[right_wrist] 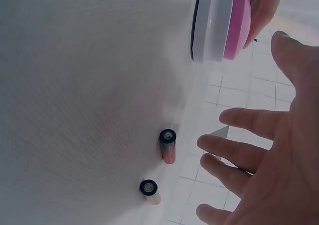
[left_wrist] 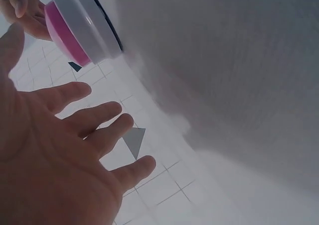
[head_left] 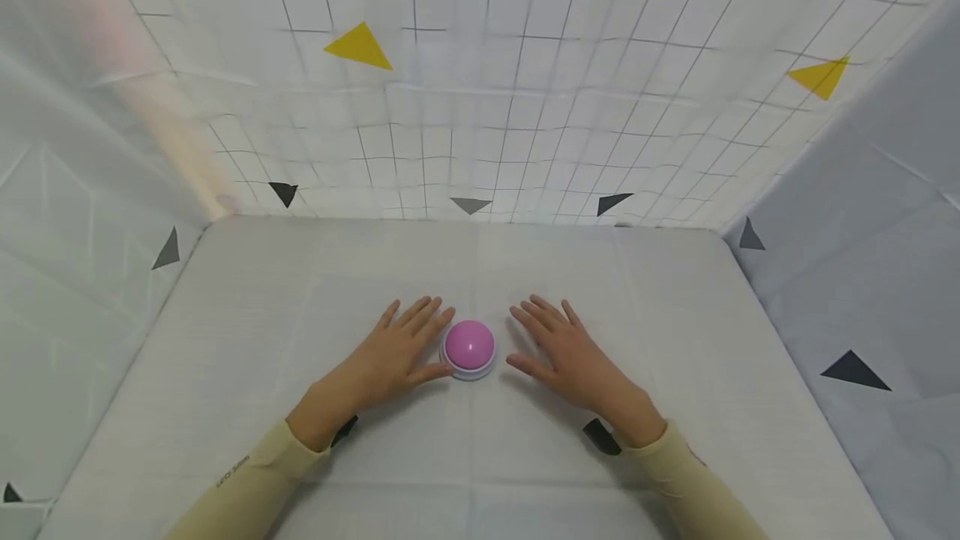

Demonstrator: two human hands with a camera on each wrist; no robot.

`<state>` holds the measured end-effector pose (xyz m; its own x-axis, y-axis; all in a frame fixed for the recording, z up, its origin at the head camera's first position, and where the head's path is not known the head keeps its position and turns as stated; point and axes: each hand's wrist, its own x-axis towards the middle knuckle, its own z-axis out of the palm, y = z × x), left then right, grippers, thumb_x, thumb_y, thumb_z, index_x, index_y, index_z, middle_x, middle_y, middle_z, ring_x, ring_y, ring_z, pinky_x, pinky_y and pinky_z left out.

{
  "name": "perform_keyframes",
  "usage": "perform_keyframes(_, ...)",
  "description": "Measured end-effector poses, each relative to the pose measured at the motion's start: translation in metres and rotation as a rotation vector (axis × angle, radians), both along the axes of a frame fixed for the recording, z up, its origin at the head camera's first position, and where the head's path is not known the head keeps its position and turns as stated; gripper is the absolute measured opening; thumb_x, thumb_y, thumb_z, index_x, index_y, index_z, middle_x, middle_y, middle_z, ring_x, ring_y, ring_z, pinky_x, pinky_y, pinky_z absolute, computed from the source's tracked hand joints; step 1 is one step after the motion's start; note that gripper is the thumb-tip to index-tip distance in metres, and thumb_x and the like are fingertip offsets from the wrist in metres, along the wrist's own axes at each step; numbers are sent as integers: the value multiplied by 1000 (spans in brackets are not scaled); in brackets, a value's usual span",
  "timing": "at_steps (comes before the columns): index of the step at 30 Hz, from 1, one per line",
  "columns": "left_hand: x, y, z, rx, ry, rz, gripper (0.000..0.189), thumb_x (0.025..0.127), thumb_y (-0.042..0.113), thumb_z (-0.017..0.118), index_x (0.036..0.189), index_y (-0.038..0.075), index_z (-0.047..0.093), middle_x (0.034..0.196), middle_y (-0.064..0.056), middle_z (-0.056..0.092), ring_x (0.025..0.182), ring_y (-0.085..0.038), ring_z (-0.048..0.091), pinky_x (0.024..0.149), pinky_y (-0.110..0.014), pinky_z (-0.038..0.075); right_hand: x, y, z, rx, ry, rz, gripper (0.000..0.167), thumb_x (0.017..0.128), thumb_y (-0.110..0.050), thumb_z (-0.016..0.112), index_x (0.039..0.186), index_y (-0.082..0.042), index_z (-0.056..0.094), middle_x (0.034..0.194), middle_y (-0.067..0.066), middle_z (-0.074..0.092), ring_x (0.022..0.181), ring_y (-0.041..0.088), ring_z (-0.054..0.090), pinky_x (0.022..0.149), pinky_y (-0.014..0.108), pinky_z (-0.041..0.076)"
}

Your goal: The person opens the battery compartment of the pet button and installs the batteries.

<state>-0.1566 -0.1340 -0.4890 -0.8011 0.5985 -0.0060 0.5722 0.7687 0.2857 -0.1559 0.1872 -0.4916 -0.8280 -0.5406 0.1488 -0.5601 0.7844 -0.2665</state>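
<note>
A pink domed push button (head_left: 469, 344) on a round white base stands on the white-covered table. To its left is my left hand (head_left: 393, 357), palm down with fingers spread and nothing held. Its thumb tip overlaps the base's edge in the head view; contact cannot be told. On the other side, apart from the button, my right hand (head_left: 566, 357) has its fingers extended and holds nothing. Beneath that hand, the right wrist view shows two batteries, one reddish (right_wrist: 168, 146) and one paler (right_wrist: 149, 191), on the table cover. The right hand hides them in the head view.
White cloth covers the table (head_left: 472, 448). A white back wall (head_left: 480, 140) with grid lines and yellow, grey and black triangles rises behind it. Plain side sheets (head_left: 862, 273) enclose left and right. A dark wrist device (head_left: 602, 437) sits below the right wrist.
</note>
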Motion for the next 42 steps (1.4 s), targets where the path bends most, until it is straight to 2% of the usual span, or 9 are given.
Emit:
perform_keyframes(10, 7, 5, 3, 45, -21, -39, 86, 101, 66, 57, 168, 19, 28, 174, -10, 29, 161, -33, 26, 128, -66, 21, 5, -7, -2, -13, -11, 53, 71, 101, -55, 66, 156, -13, 51, 156, 9, 56, 151, 32, 45, 125, 67, 26)
perform_keyframes(19, 13, 11, 7, 43, -41, -87, 86, 102, 67, 55, 167, 18, 30, 173, -10, 29, 160, -33, 28, 128, -63, 25, 8, -18, -7, -18, -31, 77, 73, 100, -54, 68, 156, -11, 50, 153, 8, 58, 147, 29, 50, 125, 65, 28)
perform_keyframes(24, 16, 13, 5, 38, -30, -114, 86, 103, 67, 53, 167, 14, 29, 173, -13, 31, 159, -34, 31, 127, -63, 27, 9, -24, -11, -11, -68, 72, 78, 98, -56, 71, 157, -10, 48, 154, 9, 57, 147, 29, 50, 126, 65, 28)
perform_keyframes(29, 18, 13, 3, 71, -15, -126, 86, 103, 65, 53, 167, 11, 29, 172, -17, 31, 158, -36, 33, 127, -59, 29, 8, -29, -12, -28, -38, 110, 81, 96, -53, 74, 155, -5, 48, 151, 11, 59, 144, 29, 53, 127, 59, 29)
perform_keyframes(32, 19, 14, 2, 105, -35, -118, 87, 103, 66, 53, 167, 12, 28, 172, -17, 28, 157, -36, 34, 127, -55, 32, 7, -31, -12, -31, -25, 120, 80, 96, -51, 76, 155, -4, 49, 150, 12, 59, 143, 29, 54, 126, 59, 31)
perform_keyframes(37, 22, 15, 4, 152, -106, -99, 88, 102, 67, 54, 169, 17, 25, 174, -16, 23, 158, -34, 34, 123, -51, 38, 7, -33, -11, -27, -18, 132, 81, 95, -49, 78, 154, -3, 48, 150, 12, 59, 143, 30, 54, 125, 59, 33)
perform_keyframes(42, 22, 17, 6, 156, -122, -119, 88, 102, 67, 54, 169, 18, 23, 174, -18, 24, 156, -34, 37, 122, -51, 41, 6, -34, -12, -23, -5, 142, 82, 94, -49, 79, 154, -2, 48, 151, 13, 59, 142, 30, 54, 125, 59, 32)
